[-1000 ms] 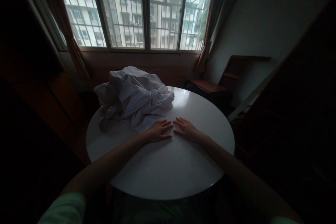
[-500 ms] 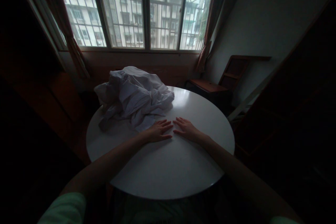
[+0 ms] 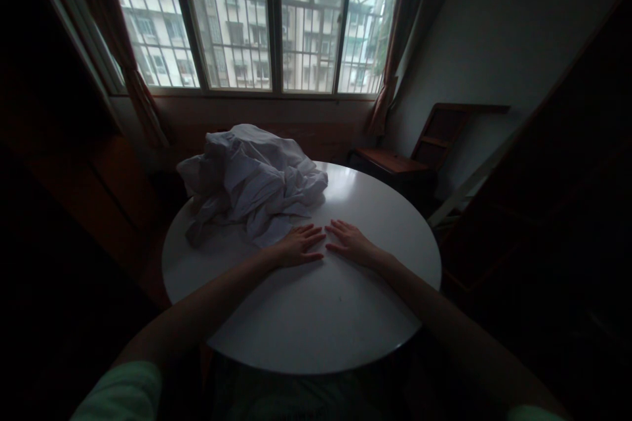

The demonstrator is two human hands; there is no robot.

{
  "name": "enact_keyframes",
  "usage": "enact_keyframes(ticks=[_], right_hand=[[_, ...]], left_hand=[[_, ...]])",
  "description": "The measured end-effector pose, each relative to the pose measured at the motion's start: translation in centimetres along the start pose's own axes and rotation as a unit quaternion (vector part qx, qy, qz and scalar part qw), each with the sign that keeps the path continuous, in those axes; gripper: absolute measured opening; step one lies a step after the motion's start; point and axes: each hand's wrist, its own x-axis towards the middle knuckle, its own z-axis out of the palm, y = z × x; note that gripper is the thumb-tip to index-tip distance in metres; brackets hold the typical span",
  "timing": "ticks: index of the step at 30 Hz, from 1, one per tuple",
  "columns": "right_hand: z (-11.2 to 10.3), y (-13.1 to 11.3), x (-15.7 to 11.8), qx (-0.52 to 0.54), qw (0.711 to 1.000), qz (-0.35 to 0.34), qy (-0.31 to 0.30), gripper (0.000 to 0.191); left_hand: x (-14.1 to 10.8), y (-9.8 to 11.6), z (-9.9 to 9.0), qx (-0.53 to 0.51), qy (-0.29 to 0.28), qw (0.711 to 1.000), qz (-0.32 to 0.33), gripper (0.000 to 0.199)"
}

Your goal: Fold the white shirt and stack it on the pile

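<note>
Both hands rest flat on a round white table, their fingertips almost meeting near its middle. My left hand lies palm down with fingers spread and holds nothing. Just behind it is the edge of a crumpled heap of white cloth, piled on the far left of the tabletop; whether the fabric is a garment or a sheet I cannot tell. My right hand is also palm down, fingers apart, with nothing in it, a little to the right of the left one.
Beyond the table's far right edge stands a wooden chair by the wall. A barred window with tied curtains spans the back. Dark wooden furniture is on the left, and the right side is deep in shadow.
</note>
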Motion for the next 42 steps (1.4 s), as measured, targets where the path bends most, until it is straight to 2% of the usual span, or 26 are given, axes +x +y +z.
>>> enact_keyframes(ticks=[42], right_hand=[[0.04, 0.02, 0.01, -0.003, 1.000, -0.007, 0.005, 0.068]], left_hand=[[0.01, -0.22, 0.25, 0.012, 0.005, 1.000, 0.004, 0.065]])
